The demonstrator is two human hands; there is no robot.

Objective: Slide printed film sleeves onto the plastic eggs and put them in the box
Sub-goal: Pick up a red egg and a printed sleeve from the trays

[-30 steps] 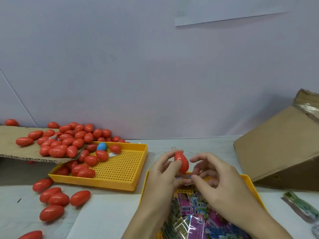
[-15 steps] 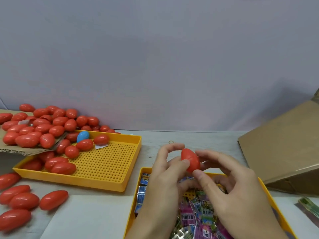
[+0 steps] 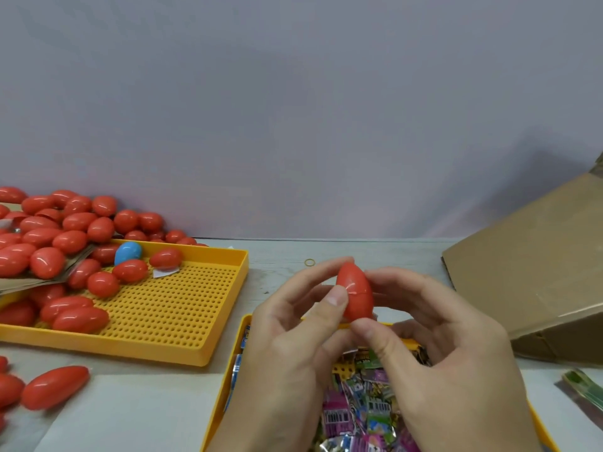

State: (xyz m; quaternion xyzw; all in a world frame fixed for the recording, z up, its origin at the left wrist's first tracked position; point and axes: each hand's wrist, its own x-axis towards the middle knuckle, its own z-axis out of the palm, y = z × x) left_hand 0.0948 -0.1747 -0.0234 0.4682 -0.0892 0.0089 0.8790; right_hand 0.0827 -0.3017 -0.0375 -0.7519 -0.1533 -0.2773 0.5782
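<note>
Both hands, left hand (image 3: pixel 293 324) and right hand (image 3: pixel 434 347), pinched the red egg (image 3: pixel 355 295) upright over the sleeve tray (image 3: pixel 228 380), fingers clamped on it, probably to sleeve it close to the supply.

Even soft light, glare on red eggs (image 3: pixel 65 223), slight blur, bowed wide-angle edges

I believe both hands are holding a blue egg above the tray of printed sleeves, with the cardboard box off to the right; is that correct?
Not quite: the egg held by the left hand and right hand is red, as the head view shows. The only blue egg lies in the perforated tray on the left. The sleeve tray and cardboard box are as you say.
</note>
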